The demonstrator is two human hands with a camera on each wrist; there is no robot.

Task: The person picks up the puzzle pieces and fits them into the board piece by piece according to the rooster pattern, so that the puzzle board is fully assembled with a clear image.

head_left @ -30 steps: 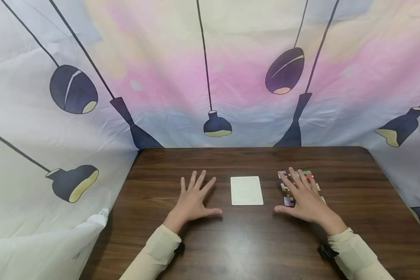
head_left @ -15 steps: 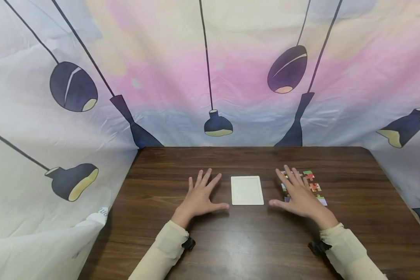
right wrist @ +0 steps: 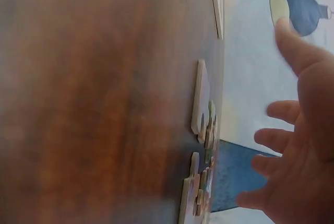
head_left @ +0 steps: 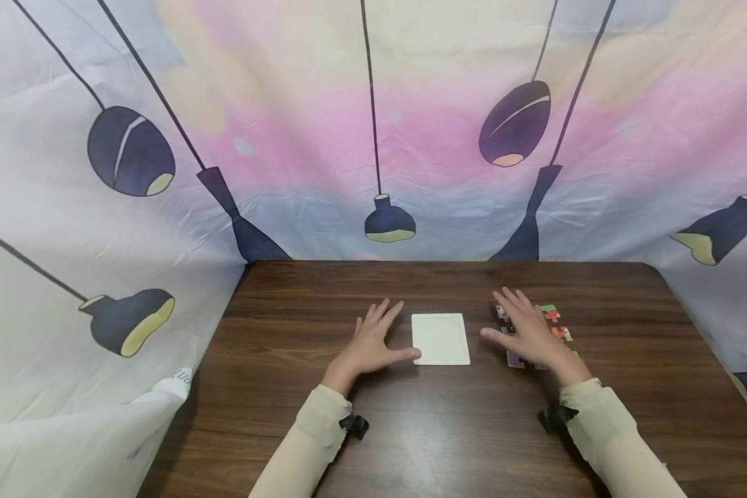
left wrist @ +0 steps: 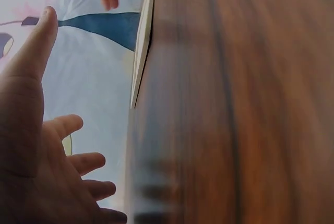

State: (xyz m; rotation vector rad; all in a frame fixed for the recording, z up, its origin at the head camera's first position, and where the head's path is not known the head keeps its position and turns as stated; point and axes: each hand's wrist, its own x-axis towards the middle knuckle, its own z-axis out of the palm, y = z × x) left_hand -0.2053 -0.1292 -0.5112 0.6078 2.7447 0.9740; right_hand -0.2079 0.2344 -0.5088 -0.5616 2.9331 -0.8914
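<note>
L hand [head_left: 371, 346] has fingers spread, thumb out, nothing in it. Head view puts the thumb tip over the left edge of the white board [head_left: 440, 339], but L wrist view looks like it's hovering, no contact afaict. R hand [head_left: 531, 337] is also spread w/ nothing gripped, above the puzzle pcs [head_left: 561, 334], hiding some of them. Board's flat mid-table [head_left: 473, 443], between the hands; pcs lie to its right. Imo the board's light + stiff, prob a bit slidey, so pinch opposite edges. Pcs look thin but rigid, tabs prob the weak bit, so I'd grab 'em by the sides tbh.
</note>
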